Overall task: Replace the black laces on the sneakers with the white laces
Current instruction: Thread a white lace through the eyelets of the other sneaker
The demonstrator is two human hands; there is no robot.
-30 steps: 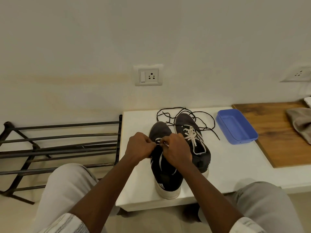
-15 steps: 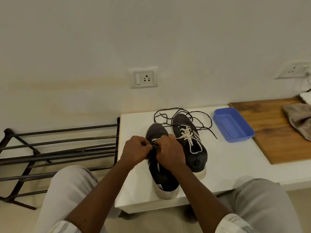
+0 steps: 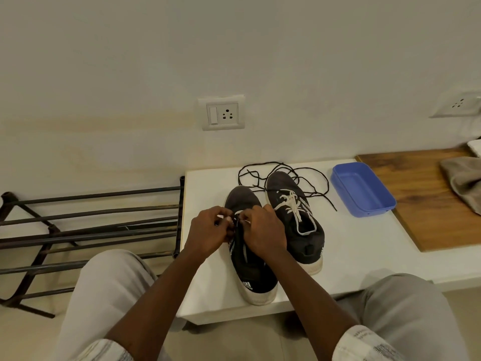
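Two dark sneakers stand side by side on a low white table, toes toward the wall. The right sneaker is threaded with a white lace. Over the left sneaker my left hand and my right hand meet, each pinching a stretch of white lace at the eyelets; my fingers hide most of that lace. Loose black laces lie tangled on the table behind the shoes.
An empty blue plastic tray sits to the right of the shoes. Beyond it lies a wooden board with a grey cloth. A dark metal shoe rack stands left of the table. My knees flank the table's front edge.
Both hands stay on the left sneaker's lace with small finger shifts. The view has drifted a little, so the scene sits slightly lower and further left.
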